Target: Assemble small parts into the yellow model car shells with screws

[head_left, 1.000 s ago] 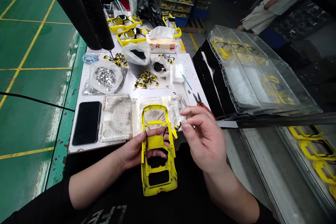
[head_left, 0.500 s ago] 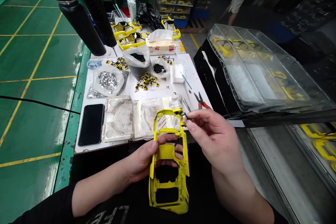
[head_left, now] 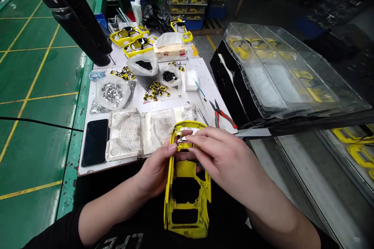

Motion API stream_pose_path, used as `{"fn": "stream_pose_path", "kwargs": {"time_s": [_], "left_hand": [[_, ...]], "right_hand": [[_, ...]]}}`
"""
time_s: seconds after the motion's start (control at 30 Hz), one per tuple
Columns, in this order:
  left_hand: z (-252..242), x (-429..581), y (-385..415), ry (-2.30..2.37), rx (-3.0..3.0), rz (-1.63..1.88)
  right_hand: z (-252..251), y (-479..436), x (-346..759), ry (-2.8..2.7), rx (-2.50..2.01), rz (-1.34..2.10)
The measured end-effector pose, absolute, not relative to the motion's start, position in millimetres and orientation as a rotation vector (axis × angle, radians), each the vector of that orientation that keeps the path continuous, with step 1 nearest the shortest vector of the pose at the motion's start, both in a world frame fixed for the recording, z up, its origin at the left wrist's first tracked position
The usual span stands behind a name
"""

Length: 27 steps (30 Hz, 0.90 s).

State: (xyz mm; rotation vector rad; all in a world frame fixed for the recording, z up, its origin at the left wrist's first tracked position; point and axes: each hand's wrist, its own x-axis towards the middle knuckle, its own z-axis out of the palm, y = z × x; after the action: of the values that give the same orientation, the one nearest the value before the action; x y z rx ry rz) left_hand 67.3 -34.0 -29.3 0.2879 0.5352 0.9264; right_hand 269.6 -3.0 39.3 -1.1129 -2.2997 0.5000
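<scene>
Yellow car shell [head_left: 183, 169] was held over the near edge of the white table [head_left: 181, 96], its long axis running near to far, with its far end raised above the edge of a crumpled white cloth [head_left: 157, 130]. The left hand [head_left: 154, 171] gripped the shell from below and the left side, its thumb [head_left: 172, 147] on the left rail. The right hand [head_left: 222, 159] lay across the far end, its fingers [head_left: 198, 144] close together and covering much of that end; whether they pinched anything was hidden.

Just left of the cloth sat a foam tray [head_left: 124, 134], with a black phone [head_left: 95, 142] beyond it to the left. Red-handled pliers [head_left: 220, 114] lay to the right, near the table's edge. A stacked clear tray [head_left: 277, 74] on the right held yellow parts. Farther along the table, one plastic bag [head_left: 112, 93] held silver pieces and two more bags [head_left: 143, 64] [head_left: 169, 76] held black pieces. Small yellow-and-black parts [head_left: 156, 90] lay between them, and yellow frames [head_left: 128, 35] lay beyond. Black cylinders [head_left: 73, 15] hung across the far left.
</scene>
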Motion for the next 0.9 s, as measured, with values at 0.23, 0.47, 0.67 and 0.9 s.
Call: {"fn": "stream_pose_path", "kwargs": {"time_s": [0.23,0.47,0.67,0.9], "left_hand": [[-11,76,-25,0.601,0.384,1.0],[0,82,-21,0.743,0.382,0.999],[7,81,-19,0.819,0.359,0.954],[13,87,-24,0.844,0.332,1.0]], "right_hand": [[42,-6,265,-2.319,-1.167,0.416],[43,-13,260,-2.315,-1.209,0.218],[43,-17,265,-2.31,-1.191,0.3],[43,-16,267,-2.292,-1.199,0.329]]}}
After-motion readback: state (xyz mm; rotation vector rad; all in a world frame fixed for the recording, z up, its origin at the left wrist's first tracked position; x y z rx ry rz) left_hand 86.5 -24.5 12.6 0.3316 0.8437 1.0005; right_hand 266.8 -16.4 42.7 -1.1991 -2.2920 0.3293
